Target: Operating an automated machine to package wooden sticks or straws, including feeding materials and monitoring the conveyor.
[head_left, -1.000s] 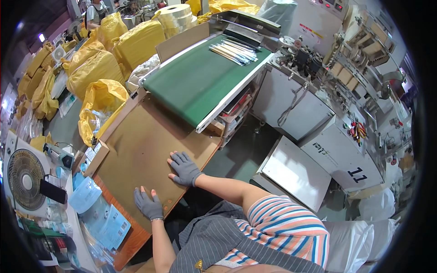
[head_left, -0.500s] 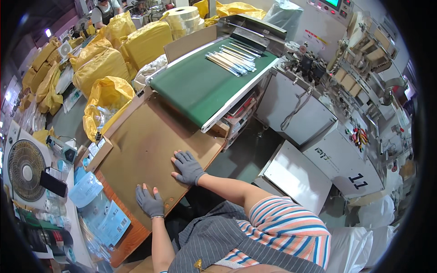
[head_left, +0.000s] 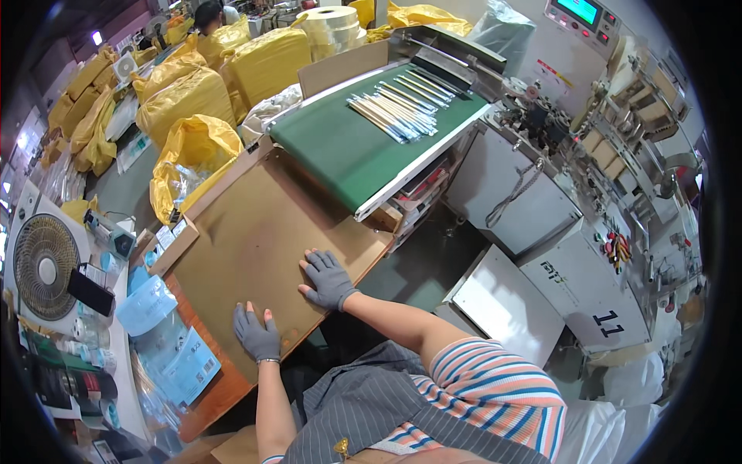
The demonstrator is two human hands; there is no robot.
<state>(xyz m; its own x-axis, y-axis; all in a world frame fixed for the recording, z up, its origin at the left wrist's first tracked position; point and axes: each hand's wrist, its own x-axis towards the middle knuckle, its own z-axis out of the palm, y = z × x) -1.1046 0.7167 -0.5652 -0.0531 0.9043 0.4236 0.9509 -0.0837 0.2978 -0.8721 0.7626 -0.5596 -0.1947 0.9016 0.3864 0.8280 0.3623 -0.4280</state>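
Observation:
My left hand (head_left: 256, 334), in a grey glove with bare fingertips, lies flat near the front edge of a brown board-topped table (head_left: 239, 247). Gloved the same way, my right hand (head_left: 327, 280) rests on the board farther to the right, fingers spread. Neither hand holds anything. Beyond the table is a green conveyor belt (head_left: 325, 147). On its far part lies a loose row of thin, stick-like wrapped pieces (head_left: 396, 110), pale with bluish ends; their exact kind is too small to tell.
Blue printed plastic bags (head_left: 192, 367) lie left of the board, beside a fan (head_left: 48, 255) and a phone-like black device (head_left: 90, 290). An open yellow sack (head_left: 220, 143) stands past the table's left edge. White machine cabinets (head_left: 580, 286) stand on the right.
The view has shifted slightly, and both hands stay flat on the board. More stick-like pieces lie on the belt, and the group extends a little nearer.

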